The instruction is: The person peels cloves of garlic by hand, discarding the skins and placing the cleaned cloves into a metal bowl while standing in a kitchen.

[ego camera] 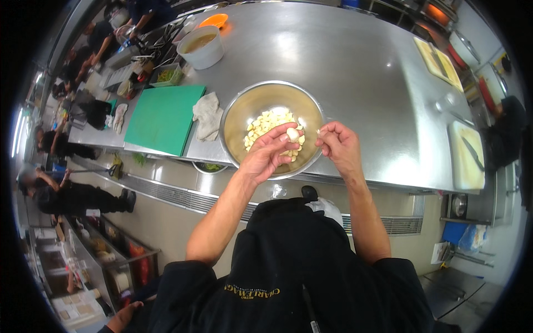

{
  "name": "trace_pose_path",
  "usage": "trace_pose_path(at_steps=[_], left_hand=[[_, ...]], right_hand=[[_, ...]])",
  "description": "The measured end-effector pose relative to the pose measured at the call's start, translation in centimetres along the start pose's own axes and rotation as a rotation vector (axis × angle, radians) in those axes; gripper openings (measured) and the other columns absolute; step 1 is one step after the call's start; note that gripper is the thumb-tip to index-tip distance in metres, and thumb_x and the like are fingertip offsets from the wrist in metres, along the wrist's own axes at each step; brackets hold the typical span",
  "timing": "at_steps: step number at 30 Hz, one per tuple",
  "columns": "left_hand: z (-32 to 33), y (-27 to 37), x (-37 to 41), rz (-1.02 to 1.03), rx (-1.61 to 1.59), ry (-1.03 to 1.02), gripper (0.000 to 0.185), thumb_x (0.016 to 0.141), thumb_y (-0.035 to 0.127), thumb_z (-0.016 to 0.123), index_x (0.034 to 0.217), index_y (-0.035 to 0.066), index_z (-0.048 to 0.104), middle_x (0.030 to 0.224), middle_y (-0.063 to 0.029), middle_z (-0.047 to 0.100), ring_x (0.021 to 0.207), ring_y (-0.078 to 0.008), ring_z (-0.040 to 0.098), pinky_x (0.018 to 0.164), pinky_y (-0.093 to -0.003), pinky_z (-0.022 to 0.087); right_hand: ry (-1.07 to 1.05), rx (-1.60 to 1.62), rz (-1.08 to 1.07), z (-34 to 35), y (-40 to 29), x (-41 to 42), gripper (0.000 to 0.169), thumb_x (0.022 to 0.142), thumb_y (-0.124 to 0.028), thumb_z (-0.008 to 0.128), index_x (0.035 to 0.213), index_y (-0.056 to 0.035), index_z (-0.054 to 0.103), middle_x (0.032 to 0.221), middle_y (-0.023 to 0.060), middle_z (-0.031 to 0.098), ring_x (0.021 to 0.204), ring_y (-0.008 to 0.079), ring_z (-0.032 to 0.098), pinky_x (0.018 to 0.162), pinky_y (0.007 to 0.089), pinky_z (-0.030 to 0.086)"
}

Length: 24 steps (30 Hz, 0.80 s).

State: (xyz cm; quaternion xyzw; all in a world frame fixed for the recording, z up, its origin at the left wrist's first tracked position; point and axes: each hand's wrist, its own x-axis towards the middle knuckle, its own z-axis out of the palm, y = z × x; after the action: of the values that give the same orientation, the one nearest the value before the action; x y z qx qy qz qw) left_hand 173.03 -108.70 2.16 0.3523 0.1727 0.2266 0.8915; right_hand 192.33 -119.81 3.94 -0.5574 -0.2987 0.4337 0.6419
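A steel mixing bowl (233, 108) stands at the near edge of the steel worktable, with many peeled garlic cloves (272, 120) heaped in its bottom. Over the bowl, my left hand (268, 152) holds a whitish round garlic piece (292, 134) between thumb and fingers; whether it is a clove or a small bulb is unclear. My right hand (341, 143) is at the bowl's right rim, thumb and forefinger pinched on a small pale scrap (318, 131), perhaps skin. The two hands are apart. Part of the heap is hidden behind my left hand.
Left of the bowl lie a grey cloth (207, 116) and a green cutting board (164, 118). A white tub of brownish liquid (204, 58) stands farther back. Knives rest on two boards (462, 166) (424, 54) at right. A person (79, 195) holds a long handle at left.
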Motion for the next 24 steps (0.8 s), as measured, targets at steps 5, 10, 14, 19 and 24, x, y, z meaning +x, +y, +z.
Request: trace_pose_path(at_steps=[5, 10, 14, 19, 24], left_hand=[[-0.2, 0.0, -0.6, -0.022, 0.045, -0.018, 0.041, 0.101, 0.012, 0.063, 0.140, 0.004, 0.055, 0.123, -0.0080, 0.066, 0.105, -0.0150, 0.069, 0.076, -0.0235, 0.064], [-1.8, 2.2, -3.4, 0.069, 0.159, 0.013, 0.044, 0.099, 0.021, 0.067, 0.138, 0.007, 0.054, 0.122, -0.0079, 0.066, 0.109, -0.0204, 0.067, 0.088, -0.0355, 0.059], [-1.2, -3.6, 0.8, 0.102, 0.160, -0.098, 0.034, 0.093, 0.021, 0.071, 0.124, 0.010, 0.062, 0.109, -0.0018, 0.064, 0.096, -0.0125, 0.064, 0.076, -0.0316, 0.057], [0.7, -3.6, -2.5, 0.035, 0.156, 0.048, 0.017, 0.096, 0.020, 0.072, 0.104, 0.005, 0.067, 0.087, -0.0016, 0.067, 0.073, -0.0086, 0.064, 0.062, -0.0250, 0.057], [-1.6, -4.3, -4.1, -0.012, 0.087, 0.109, 0.024, 0.097, 0.029, 0.072, 0.104, 0.007, 0.067, 0.085, 0.0014, 0.065, 0.073, -0.0079, 0.063, 0.065, -0.0228, 0.056]], right_hand=[[0.071, 0.175, 0.039, 0.2, -0.2, -2.2, 0.011, 0.091, -0.010, 0.067, 0.083, -0.0061, 0.060, 0.069, 0.0027, 0.063, 0.055, 0.0060, 0.052, 0.046, 0.0212, 0.036], [-0.212, 0.081, -0.087, 3.8, 1.4, -0.6, 0.015, 0.090, -0.015, 0.071, 0.092, -0.0099, 0.056, 0.075, -0.0019, 0.061, 0.054, 0.0033, 0.048, 0.045, 0.0187, 0.033], [-0.072, -0.293, -0.110, 0.9, 0.5, -3.2, 0.019, 0.096, -0.021, 0.069, 0.108, -0.0057, 0.068, 0.075, -0.0051, 0.060, 0.056, 0.0002, 0.043, 0.046, 0.0177, 0.027], [-0.070, -0.574, -0.308, 0.9, 2.7, -3.5, 0.019, 0.098, -0.016, 0.069, 0.106, 0.0013, 0.070, 0.076, 0.0003, 0.064, 0.056, 0.0030, 0.048, 0.047, 0.0194, 0.035], [-0.157, -0.472, -0.288, 2.1, 5.7, -2.4, 0.017, 0.098, -0.014, 0.068, 0.103, 0.0027, 0.069, 0.078, 0.0035, 0.069, 0.056, 0.0035, 0.052, 0.047, 0.0189, 0.038]])
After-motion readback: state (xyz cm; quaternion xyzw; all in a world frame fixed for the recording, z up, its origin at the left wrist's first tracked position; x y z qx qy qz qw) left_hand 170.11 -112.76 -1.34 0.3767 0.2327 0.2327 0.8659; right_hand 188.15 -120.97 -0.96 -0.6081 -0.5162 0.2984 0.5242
